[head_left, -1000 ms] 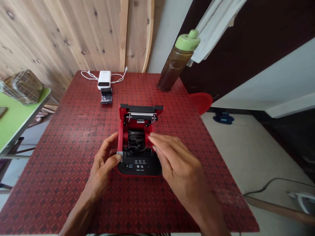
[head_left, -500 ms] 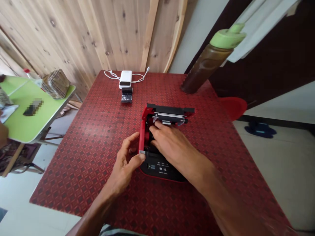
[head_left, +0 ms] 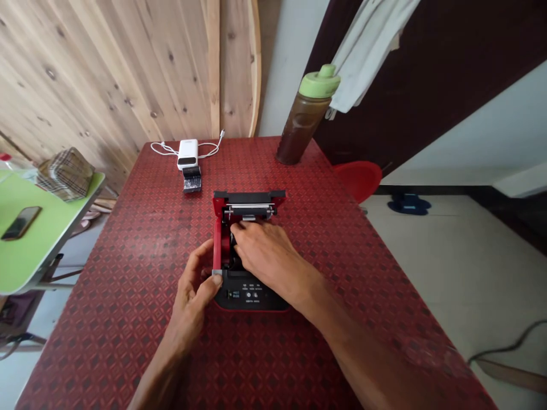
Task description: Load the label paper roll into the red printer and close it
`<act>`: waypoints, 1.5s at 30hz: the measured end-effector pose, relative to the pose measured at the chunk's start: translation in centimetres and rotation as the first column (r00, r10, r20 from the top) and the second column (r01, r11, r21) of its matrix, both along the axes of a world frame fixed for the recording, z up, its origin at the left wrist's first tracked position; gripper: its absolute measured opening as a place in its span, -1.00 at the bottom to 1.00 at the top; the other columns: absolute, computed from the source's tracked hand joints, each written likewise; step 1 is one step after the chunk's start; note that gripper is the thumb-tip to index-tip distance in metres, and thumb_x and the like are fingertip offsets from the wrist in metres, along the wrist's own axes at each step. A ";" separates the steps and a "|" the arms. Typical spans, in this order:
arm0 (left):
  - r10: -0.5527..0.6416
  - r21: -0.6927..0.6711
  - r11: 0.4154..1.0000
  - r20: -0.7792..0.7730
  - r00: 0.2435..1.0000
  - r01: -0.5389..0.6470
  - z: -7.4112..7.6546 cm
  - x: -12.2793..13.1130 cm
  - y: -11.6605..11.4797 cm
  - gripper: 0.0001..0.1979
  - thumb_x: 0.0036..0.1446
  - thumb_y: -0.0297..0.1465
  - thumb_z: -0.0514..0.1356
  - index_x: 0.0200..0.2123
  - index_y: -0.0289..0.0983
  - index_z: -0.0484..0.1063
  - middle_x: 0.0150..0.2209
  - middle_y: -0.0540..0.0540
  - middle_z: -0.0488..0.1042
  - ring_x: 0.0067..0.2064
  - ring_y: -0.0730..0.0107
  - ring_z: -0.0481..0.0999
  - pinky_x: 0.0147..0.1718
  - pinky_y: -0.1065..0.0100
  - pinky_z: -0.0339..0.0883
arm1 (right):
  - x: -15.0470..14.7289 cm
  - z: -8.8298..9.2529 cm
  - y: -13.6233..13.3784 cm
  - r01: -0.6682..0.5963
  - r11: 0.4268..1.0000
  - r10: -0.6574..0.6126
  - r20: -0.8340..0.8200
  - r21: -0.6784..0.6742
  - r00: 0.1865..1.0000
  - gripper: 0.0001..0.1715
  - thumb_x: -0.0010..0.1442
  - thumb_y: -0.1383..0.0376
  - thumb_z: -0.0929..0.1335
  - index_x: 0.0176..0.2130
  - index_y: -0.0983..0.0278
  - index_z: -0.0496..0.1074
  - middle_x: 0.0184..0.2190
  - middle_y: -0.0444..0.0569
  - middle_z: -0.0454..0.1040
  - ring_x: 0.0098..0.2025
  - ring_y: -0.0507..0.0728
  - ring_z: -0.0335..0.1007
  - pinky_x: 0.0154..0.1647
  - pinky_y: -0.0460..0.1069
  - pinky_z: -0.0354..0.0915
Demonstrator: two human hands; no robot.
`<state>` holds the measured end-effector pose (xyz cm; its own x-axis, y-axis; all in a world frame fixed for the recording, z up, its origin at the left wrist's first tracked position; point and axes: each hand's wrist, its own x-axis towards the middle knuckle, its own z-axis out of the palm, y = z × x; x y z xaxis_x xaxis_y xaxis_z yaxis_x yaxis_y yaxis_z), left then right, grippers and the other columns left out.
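As I am watching from the remote end, the left hand [head_left: 192, 302] is gripping a red-and-black thermal receipt printer [head_left: 250, 297] at its near left corner, with the thumb pressing on a small grey tab [head_left: 217, 273] and the fingers curling against the red side wall [head_left: 217, 245]. The right hand [head_left: 265, 250] is reaching over the printer, its fingers [head_left: 241, 229] dipping into the open paper compartment, so I cannot tell whether that grip is closed on anything. The printer's hinged lid [head_left: 249, 195] is standing open at the far side, showing a metal bar [head_left: 250, 209].

The printer is sitting near the middle of a red diamond-patterned tabletop [head_left: 128, 296]. Toward the far edge, a white power bank [head_left: 188, 154] is lying with a white cable [head_left: 164, 149] beside it, and a small black object [head_left: 192, 179] is sitting just in front of it. A brown-filled bottle with a green cap [head_left: 310, 117] is standing at the far right corner. On a green table [head_left: 51, 228] to the left, a smartphone [head_left: 20, 222] and a plaid cloth bag [head_left: 66, 173] are lying well apart.
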<state>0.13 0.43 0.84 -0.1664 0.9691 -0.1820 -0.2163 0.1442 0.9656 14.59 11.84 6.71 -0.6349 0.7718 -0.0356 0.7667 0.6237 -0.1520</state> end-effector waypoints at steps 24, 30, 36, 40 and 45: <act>0.071 -0.030 0.997 -0.003 0.997 -0.071 -1.4 -0.6 -0.1 -0.32 0.26 -0.04 0.39 0.39 -0.08 0.47 0.39 -0.14 0.51 0.40 -0.19 0.46 0.34 -0.04 0.38 | 11.2 1.9 -1.1 0.354 0.902 -0.379 -0.846 -0.247 0.375 -0.70 0.24 0.08 0.54 -0.09 0.16 0.57 -0.25 -0.11 0.64 -0.29 0.12 0.52 -0.26 0.02 0.40; 0.068 -0.031 0.997 0.002 0.998 -0.068 -1.7 -0.6 -0.2 -0.29 0.28 -0.06 0.38 0.43 -0.07 0.41 0.41 -0.14 0.49 0.48 -0.19 0.36 0.46 -0.11 0.21 | 11.5 -5.5 1.8 0.508 0.796 -0.504 -0.824 -0.328 0.258 -0.64 0.14 0.03 0.50 -0.19 0.18 0.46 -0.24 -0.01 0.66 -0.26 0.19 0.58 -0.17 0.10 0.44; 0.098 -0.016 0.995 -0.015 0.995 -0.098 -1.1 -0.2 -0.1 -0.31 0.28 -0.09 0.38 0.41 -0.13 0.44 0.38 -0.18 0.53 0.46 -0.16 0.40 0.40 -0.04 0.32 | 9.2 -8.3 0.9 0.347 0.863 -0.498 -0.736 -0.367 0.459 -0.81 0.17 0.20 0.47 -0.19 0.17 0.48 -0.32 -0.09 0.66 -0.30 0.18 0.60 -0.22 0.05 0.40; 0.102 -0.027 0.994 -0.006 0.995 -0.102 -0.9 -0.2 -0.1 -0.34 0.27 -0.10 0.40 0.39 -0.08 0.46 0.39 -0.14 0.51 0.45 -0.14 0.41 0.38 -0.01 0.32 | 9.0 -7.8 0.6 0.269 0.882 -0.470 -0.692 -0.386 0.549 -0.88 0.24 0.26 0.47 -0.17 0.18 0.52 -0.28 -0.09 0.67 -0.25 0.16 0.60 -0.17 0.04 0.40; 0.109 -0.017 0.994 -0.020 0.994 -0.109 -0.8 -0.2 0.0 -0.37 0.23 -0.11 0.41 0.35 -0.06 0.52 0.37 -0.13 0.53 0.41 -0.14 0.46 0.33 0.01 0.40 | 9.7 -7.6 0.3 0.213 0.881 -0.460 -0.662 -0.422 0.592 -0.73 0.25 0.35 0.49 -0.03 0.18 0.57 -0.12 -0.03 0.71 -0.14 0.17 0.63 -0.07 0.07 0.45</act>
